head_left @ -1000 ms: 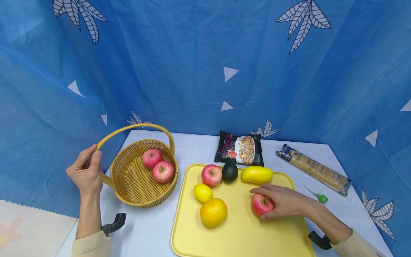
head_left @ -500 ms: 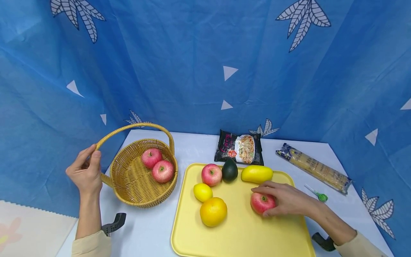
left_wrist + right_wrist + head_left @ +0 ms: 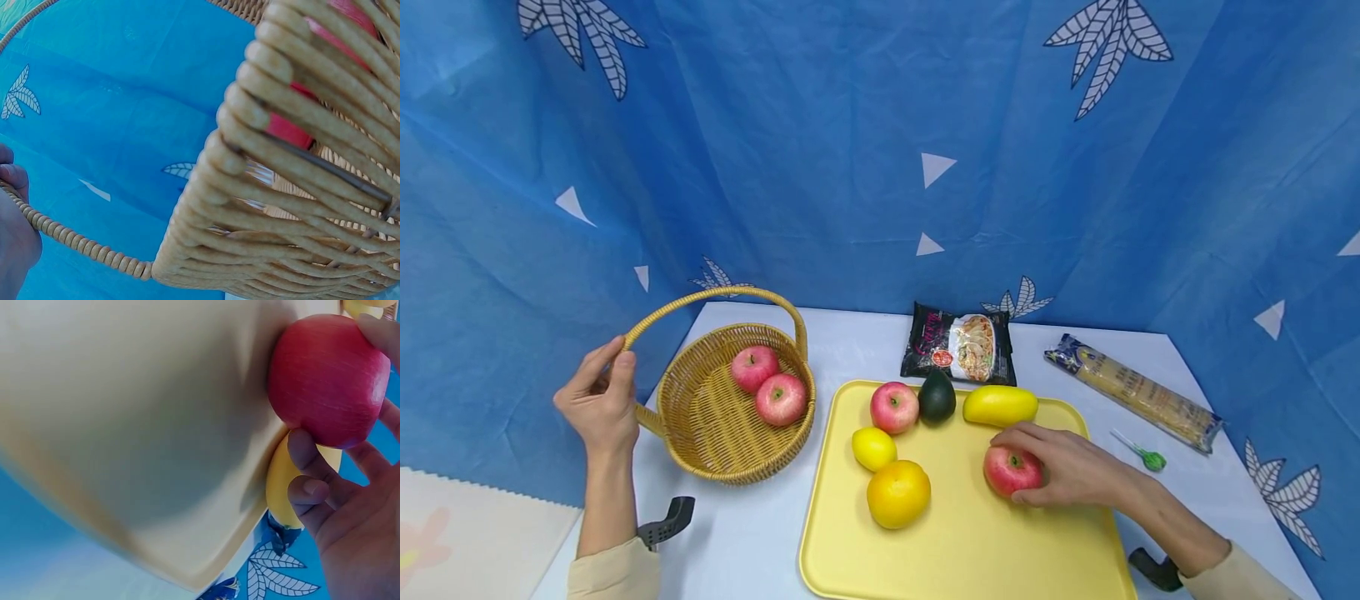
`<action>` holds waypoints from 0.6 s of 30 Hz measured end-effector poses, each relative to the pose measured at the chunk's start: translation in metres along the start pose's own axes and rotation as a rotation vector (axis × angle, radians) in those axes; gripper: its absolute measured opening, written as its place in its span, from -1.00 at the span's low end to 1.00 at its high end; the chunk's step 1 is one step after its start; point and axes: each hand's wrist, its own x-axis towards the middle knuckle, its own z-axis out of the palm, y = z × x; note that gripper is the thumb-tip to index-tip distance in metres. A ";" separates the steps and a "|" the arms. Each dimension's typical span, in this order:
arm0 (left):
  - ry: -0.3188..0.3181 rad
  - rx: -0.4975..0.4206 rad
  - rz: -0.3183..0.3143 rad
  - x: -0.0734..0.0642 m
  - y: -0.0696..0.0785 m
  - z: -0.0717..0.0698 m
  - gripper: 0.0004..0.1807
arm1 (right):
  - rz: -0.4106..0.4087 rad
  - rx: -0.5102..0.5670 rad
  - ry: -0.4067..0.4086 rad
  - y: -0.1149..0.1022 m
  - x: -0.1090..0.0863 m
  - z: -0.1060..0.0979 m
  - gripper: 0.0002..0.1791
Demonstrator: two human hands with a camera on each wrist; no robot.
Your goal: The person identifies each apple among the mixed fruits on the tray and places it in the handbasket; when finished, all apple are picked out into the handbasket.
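My left hand [image 3: 600,400] pinches the handle [image 3: 715,293] of a round wicker basket [image 3: 730,477] between thumb and fingers. Two red apples [image 3: 781,400] lie inside the basket, touching each other. On the yellow tray [image 3: 970,550], my right hand [image 3: 1060,468] holds another red apple [image 3: 1011,472], thumb on the near side and fingers over the far side. The right wrist view shows fingertips and thumb against that apple [image 3: 328,381]. Elsewhere on the tray are an apple [image 3: 894,408], a dark green avocado [image 3: 937,400], a yellow mango [image 3: 1000,407], a lemon [image 3: 874,450] and an orange [image 3: 898,495].
Behind the tray lies a black food packet [image 3: 958,346]. A long pack of dry noodles [image 3: 1135,392] and a green lollipop [image 3: 1152,460] lie to the right on the white table [image 3: 737,542]. Blue cloth [image 3: 865,167] hangs around the back and sides.
My right hand has shifted slightly around the apple, and its fingers sit closer on it. The apple has moved very little on the tray. My left hand and the basket stay put.
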 end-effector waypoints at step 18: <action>-0.004 -0.015 0.001 0.000 -0.002 -0.002 -0.67 | -0.010 0.117 -0.005 -0.014 0.013 -0.001 -0.25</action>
